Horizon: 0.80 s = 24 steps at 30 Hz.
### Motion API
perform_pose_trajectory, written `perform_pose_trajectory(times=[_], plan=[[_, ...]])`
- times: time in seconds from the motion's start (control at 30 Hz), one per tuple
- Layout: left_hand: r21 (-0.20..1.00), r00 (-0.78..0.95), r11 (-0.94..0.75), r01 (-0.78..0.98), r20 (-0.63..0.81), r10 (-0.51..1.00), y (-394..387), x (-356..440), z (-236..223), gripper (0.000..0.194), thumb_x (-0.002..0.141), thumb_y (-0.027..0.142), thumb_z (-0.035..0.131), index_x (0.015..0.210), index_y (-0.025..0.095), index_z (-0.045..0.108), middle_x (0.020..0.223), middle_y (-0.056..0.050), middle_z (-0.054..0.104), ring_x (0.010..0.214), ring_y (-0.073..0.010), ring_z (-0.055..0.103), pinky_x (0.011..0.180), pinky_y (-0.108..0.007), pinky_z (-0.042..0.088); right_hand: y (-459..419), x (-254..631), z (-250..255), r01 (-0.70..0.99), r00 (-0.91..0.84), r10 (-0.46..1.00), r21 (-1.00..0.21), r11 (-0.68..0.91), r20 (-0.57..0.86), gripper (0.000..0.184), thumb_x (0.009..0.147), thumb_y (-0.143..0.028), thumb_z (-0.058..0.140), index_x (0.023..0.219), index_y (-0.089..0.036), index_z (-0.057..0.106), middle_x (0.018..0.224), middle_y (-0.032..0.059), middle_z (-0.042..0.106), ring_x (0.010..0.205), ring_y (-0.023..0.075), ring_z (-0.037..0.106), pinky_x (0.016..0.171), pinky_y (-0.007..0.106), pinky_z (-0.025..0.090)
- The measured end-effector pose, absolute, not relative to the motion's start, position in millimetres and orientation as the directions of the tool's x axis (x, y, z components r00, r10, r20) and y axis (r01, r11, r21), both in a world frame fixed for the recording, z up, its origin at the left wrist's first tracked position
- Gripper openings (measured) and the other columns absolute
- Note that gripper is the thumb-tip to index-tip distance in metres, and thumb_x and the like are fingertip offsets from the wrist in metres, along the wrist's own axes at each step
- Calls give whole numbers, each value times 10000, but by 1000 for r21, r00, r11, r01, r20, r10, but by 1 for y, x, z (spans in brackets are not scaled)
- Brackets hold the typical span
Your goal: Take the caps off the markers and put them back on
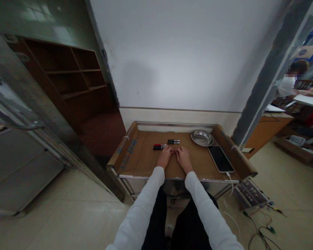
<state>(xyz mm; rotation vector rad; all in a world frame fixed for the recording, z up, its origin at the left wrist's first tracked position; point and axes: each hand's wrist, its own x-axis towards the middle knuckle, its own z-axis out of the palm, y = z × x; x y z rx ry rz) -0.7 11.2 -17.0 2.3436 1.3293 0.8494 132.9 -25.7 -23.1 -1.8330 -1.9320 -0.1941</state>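
Observation:
My left hand and my right hand rest side by side on a cardboard-covered table. Their fingers are slightly bent and point forward, and the two hands meet or nearly meet at the inner fingers. I see nothing held in either one. Just beyond my left fingertips lie a red marker and a black marker, one beside the other. A pair of black markers lies a little farther back, ahead of the gap between my hands.
At the table's back right stands a round metal bowl. A phone with a white cable lies in front of it. Rolled cardboard edges flank the table. Cables trail on the floor; a person sits at far right.

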Motion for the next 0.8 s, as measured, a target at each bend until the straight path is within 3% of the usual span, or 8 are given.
perform_pose_trajectory(times=[0.3, 0.5, 0.67, 0.8], plan=[[575, 405, -555, 600, 380, 832, 11, -1, -18, 95, 892, 141, 495, 943, 180, 565, 1008, -48, 578, 1023, -185, 566, 965, -361, 457, -20, 137, -31, 947, -15, 886, -277, 160, 463, 230, 952, -212, 400, 954, -176, 627, 962, 86, 603, 915, 214, 507, 804, 316, 361], [531, 418, -597, 601, 428, 801, 10, 6, -23, 260, 907, 80, 363, 1096, 178, 513, 1111, -79, 590, 1095, -167, 557, 988, -344, 451, -16, 138, -38, 911, -10, 862, -350, 216, 507, 221, 931, -197, 438, 988, -175, 650, 949, 79, 591, 901, 207, 513, 814, 314, 401], [346, 423, -587, 731, 445, 789, 12, 14, -19, 403, 885, 76, 357, 1268, 156, 456, 1269, -119, 556, 1205, -187, 513, 1033, -357, 420, -18, 137, -36, 919, 71, 859, -367, 141, 508, 243, 921, -180, 430, 936, -160, 671, 941, 100, 570, 878, 211, 512, 807, 322, 419], [197, 487, -606, 771, 430, 760, 17, 16, -16, 512, 876, 121, 388, 1388, 145, 384, 1417, -118, 466, 1357, -232, 363, 1122, -426, 303, -19, 138, -33, 918, 173, 836, -393, 55, 521, 263, 924, -171, 398, 976, -153, 655, 972, 113, 552, 876, 209, 525, 800, 325, 431]])
